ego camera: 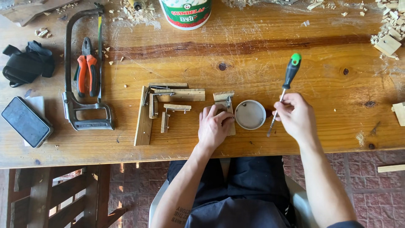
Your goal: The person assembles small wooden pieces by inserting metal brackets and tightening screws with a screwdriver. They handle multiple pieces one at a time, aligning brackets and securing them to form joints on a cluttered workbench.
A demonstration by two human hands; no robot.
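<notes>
My left hand (214,126) presses down on a small wooden piece with a metal bracket (224,99) near the table's front edge. My right hand (296,117) pinches the metal shaft of a screwdriver (288,80) with a black and green handle; its handle points away from me. A round white lid (250,114) lies between the two hands. Left of my left hand lie several small wooden strips with metal brackets (168,106).
A hacksaw (82,76) and orange-handled pliers (87,67) lie at the left, with a phone (26,121) and a black strap bundle (27,64) beyond. A white tub (186,12) stands at the back. Wood scraps (390,29) pile at the far right.
</notes>
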